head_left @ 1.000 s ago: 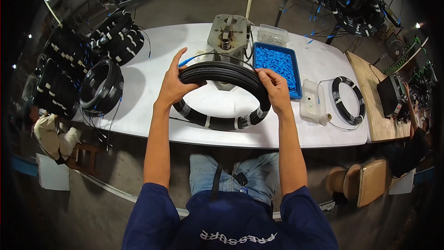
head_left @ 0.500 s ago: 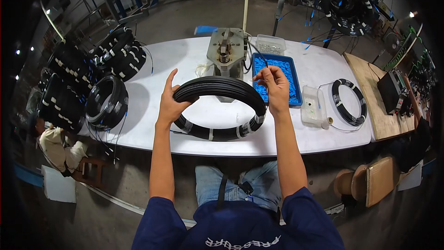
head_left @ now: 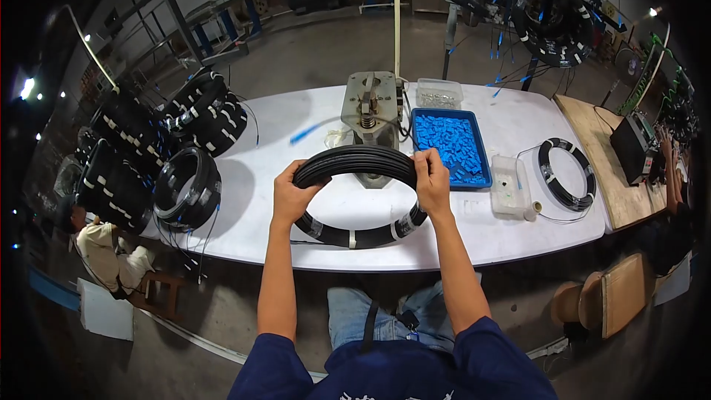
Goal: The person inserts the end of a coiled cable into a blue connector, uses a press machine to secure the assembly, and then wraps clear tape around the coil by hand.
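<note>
A thick coil of black cable [head_left: 354, 159], bound with pale tape bands, is tilted up over the white table's near side. My left hand [head_left: 292, 191] is wrapped round the coil's upper left, with the thumb inside the ring. On the upper right, my right hand [head_left: 432, 181] grips the same coil, fingers closed over it. A loose cable end with a blue tip [head_left: 304, 134] arcs above the coil, blurred by motion. Just beyond the coil stands a metal fixture [head_left: 370, 107] with a spring and a post.
A blue tray [head_left: 485, 170] of small blue parts sits right of the fixture, with clear plastic boxes [head_left: 438, 93] nearby. One taped coil [head_left: 549, 170] lies at the right. Stacked cable coils [head_left: 194, 192] crowd the left side. A person [head_left: 104, 252] sits at far left.
My right hand has come down from the raised cable onto the coil. My left thumb has folded in. The blue-tipped cable end has swung lower and left. The view has shifted.
</note>
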Motion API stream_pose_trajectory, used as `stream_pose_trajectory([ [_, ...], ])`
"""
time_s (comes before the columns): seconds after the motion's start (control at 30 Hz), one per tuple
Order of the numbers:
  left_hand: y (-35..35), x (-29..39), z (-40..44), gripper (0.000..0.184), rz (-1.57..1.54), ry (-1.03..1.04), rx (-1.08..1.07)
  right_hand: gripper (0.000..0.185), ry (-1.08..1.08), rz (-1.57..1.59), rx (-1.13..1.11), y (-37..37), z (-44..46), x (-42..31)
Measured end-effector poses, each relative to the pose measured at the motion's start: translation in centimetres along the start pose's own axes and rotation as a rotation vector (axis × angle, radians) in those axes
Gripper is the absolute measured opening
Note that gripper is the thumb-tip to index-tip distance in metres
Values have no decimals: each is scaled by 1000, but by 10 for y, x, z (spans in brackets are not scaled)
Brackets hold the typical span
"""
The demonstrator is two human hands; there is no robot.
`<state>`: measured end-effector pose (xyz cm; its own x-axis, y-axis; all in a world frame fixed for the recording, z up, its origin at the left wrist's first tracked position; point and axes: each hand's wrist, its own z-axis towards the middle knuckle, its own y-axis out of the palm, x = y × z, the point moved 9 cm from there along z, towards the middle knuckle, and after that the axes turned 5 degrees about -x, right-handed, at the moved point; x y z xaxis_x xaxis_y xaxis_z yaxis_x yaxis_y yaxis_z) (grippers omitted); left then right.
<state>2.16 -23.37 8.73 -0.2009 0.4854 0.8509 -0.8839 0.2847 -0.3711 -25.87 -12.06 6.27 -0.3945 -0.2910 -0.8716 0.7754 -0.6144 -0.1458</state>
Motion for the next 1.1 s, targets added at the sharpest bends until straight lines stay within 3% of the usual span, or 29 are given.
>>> stream_pose_trajectory([
  [0.1, 2, 3, 11, 27, 15, 8, 6, 48, -36, 24, -142, 7, 1, -3],
  [0.2, 3, -9, 25, 25, 68, -7, 13, 43, -106, -110, -87, 9, 4, -7],
  [0.23, 4, -11, 30, 29, 102, 17, 10, 55, -142, -105, -61, 10, 10, 0],
  [0.33, 10, -22, 46, 38, 180, 0, 34, 56, 33, -109, -99, 13, 25, 28],
  [0.43, 20, -42, 63, 50, 239, -129, -17, 57, 43, -166, -86, 14, 36, 39],
  [0.6, 24, -50, 69, 44, 243, -134, 0, 56, -18, -183, -47, 16, 41, 46],
  [0.8, 23, -54, 68, 37, 209, -139, -32, 55, 68, -163, -52, 17, 44, 47],
  [0.87, 18, -52, 65, 43, 156, -90, 1, 54, -67, -150, -26, 18, 46, 32],
  [1.1, 9, -56, 72, 36, 138, -78, 62, 58, -119, -194, -163, 36, 77, 20],
])
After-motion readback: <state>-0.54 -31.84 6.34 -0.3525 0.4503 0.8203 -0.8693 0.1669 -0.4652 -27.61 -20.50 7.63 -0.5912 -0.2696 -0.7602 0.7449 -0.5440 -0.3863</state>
